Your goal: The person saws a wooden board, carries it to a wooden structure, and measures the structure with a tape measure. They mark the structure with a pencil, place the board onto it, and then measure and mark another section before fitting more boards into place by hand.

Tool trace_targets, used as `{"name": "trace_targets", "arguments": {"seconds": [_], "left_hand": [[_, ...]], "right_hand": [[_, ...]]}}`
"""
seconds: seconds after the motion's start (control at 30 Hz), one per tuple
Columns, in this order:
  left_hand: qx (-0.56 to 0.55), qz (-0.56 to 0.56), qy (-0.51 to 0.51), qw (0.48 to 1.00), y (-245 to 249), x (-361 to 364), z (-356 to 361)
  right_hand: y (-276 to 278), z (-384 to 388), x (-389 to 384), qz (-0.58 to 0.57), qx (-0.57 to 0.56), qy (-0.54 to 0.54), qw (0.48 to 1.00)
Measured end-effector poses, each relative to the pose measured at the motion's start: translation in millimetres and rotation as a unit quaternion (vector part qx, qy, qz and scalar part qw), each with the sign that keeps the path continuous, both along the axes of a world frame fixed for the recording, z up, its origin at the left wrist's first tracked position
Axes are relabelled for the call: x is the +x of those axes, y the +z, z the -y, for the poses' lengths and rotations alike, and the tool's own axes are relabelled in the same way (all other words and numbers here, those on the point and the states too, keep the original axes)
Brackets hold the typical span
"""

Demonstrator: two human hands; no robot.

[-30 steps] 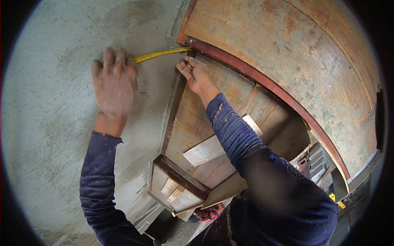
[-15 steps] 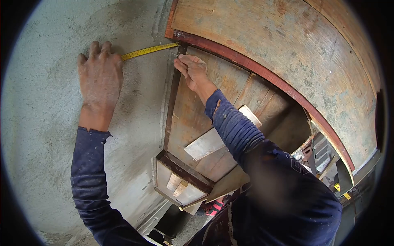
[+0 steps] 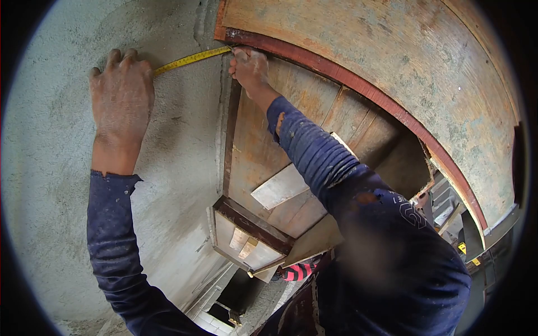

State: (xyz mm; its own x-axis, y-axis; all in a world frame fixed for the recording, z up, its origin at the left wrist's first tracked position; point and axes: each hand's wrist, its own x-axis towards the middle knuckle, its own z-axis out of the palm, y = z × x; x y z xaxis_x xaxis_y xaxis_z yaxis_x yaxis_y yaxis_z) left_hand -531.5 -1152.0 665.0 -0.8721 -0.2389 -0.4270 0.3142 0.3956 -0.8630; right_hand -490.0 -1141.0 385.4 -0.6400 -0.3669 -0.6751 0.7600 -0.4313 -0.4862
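Observation:
A yellow tape measure (image 3: 193, 60) stretches along the grey plastered wall, its blade rising slightly to the right toward the wooden frame's corner. My left hand (image 3: 120, 92) is closed on it at the left end, knuckles toward me, and hides any case. At the blade's right end my right hand (image 3: 250, 66) has its fingers pinched together, right beside the red-brown wooden edge strip (image 3: 336, 73). Whatever those fingers hold is too small and covered to make out.
A large curved plywood panel (image 3: 386, 50) overhangs at upper right. Below it, wooden boards (image 3: 280, 112) form a recess with a pale loose plank (image 3: 280, 186) inside. A box-like wooden frame (image 3: 252, 227) juts out lower down. Rough wall (image 3: 56, 168) fills the left.
My right hand has moved up to the end of the tape blade; a thin pointed thing seen earlier at its fingertips is now hidden. The whole view has shifted slightly.

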Motion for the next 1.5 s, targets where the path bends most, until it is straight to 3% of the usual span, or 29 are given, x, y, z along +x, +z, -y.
{"name": "trace_targets", "arguments": {"seconds": [0.07, 0.13, 0.23, 0.43, 0.73, 0.97, 1.3, 1.37, 1.5], "left_hand": [[-0.013, 0.011, -0.028, 0.999, 0.5, -0.3, 2.3], [-0.009, 0.011, -0.030, 0.999, 0.7, -0.6, 4.4], [-0.007, 0.015, -0.024, 1.000, 0.9, -3.1, 2.3], [-0.004, 0.021, -0.014, 1.000, 0.0, -5.5, 3.4], [0.001, 0.019, -0.019, 1.000, -1.3, -8.5, 2.2], [0.001, 0.018, -0.021, 1.000, -1.9, -7.8, 1.2], [-0.003, 0.014, -0.030, 0.999, 0.2, -4.3, 9.5], [0.064, 0.011, -0.096, 0.993, 1.9, -0.6, 17.6], [0.055, 0.007, -0.086, 0.995, -0.5, -0.8, 15.5]], "right_hand": [[-18.3, 19.0, 0.3, -0.026, 0.031, 0.017, 0.999], [-45.9, 42.6, 8.6, -0.126, 0.172, 0.007, 0.977], [-24.4, 18.6, 0.9, -0.177, 0.247, 0.090, 0.948], [-32.3, 16.7, 7.7, -0.200, 0.180, 0.071, 0.961], [-22.9, 4.6, 0.4, -0.314, 0.228, 0.070, 0.919], [-15.3, -1.6, -0.7, -0.286, 0.208, 0.097, 0.930], [-22.0, 7.7, 6.1, -0.303, 0.225, 0.054, 0.924], [-21.4, 7.4, 5.9, -0.310, 0.234, 0.057, 0.920], [-20.1, 6.2, 6.1, -0.316, 0.242, 0.061, 0.915]]}}
